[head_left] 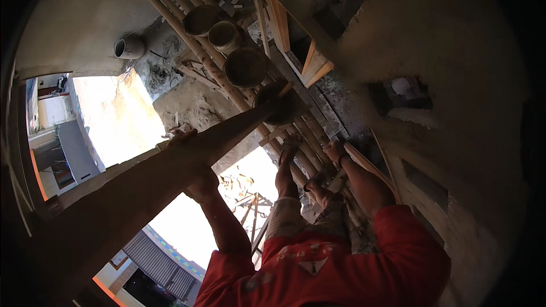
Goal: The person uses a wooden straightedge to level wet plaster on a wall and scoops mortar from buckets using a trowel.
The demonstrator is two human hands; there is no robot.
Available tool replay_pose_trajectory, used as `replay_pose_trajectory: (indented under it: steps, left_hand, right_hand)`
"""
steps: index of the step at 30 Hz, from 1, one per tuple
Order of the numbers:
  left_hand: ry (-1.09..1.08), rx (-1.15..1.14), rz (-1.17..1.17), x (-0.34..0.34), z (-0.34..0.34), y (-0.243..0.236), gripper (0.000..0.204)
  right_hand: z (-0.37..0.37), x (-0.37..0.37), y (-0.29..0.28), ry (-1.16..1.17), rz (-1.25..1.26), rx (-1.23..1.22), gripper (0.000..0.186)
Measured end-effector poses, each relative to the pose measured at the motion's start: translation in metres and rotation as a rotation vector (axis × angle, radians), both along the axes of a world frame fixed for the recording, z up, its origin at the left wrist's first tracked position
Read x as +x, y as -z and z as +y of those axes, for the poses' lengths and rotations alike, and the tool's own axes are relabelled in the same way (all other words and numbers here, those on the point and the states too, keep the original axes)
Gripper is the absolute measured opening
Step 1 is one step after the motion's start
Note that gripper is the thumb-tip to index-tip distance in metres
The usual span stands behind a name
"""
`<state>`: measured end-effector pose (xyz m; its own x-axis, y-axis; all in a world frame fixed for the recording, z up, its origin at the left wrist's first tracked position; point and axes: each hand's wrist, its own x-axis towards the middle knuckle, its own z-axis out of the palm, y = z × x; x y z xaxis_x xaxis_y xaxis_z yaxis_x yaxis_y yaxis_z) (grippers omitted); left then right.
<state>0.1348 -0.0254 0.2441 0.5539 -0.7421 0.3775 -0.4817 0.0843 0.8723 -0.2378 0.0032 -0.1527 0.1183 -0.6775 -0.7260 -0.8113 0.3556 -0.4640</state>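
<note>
A: Step?
B: Prob steadying the long grey-brown wooden plank. Left hand has fingers wrapped over its top edge; far end sits at the bamboo-pole scaffold edge.
A: Right hand?
B: Closed round a scaffold pole. Next move needs firm footing, tight grips.

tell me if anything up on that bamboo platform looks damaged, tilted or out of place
The wall has several rough holes knocked through its plaster. One bucket lies on its side on the ledge, apart from the three buckets on the bamboo poles. The left hand grips a long plank; the right hand rests on the poles.
</note>
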Motion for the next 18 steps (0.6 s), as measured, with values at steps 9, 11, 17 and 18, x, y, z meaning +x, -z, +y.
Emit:
replay_pose_trajectory:
  steps: [9,11,17,18]
  left_hand:
    - [-0.034,0.507,-0.091,0.064,0.057,0.022,0.050]
    - [0.209,1.635,-0.632,0.118,0.084,0.007,0.066]
    - [0.037,-0.011,0.141,0.107,0.076,0.035,0.064]
    - [0.041,-0.020,0.139,0.110,0.077,0.037,0.064]
  right_hand:
    - [-0.137,0.126,0.057,-0.191,-0.075,-0.110,0.038]
    - [-0.163,0.139,0.096,-0.152,-0.056,-0.143,0.042]
    - [-0.219,0.211,0.222,-0.478,0.180,-0.575,0.049]
    - [-0.230,0.224,0.225,-0.556,0.145,-0.533,0.048]
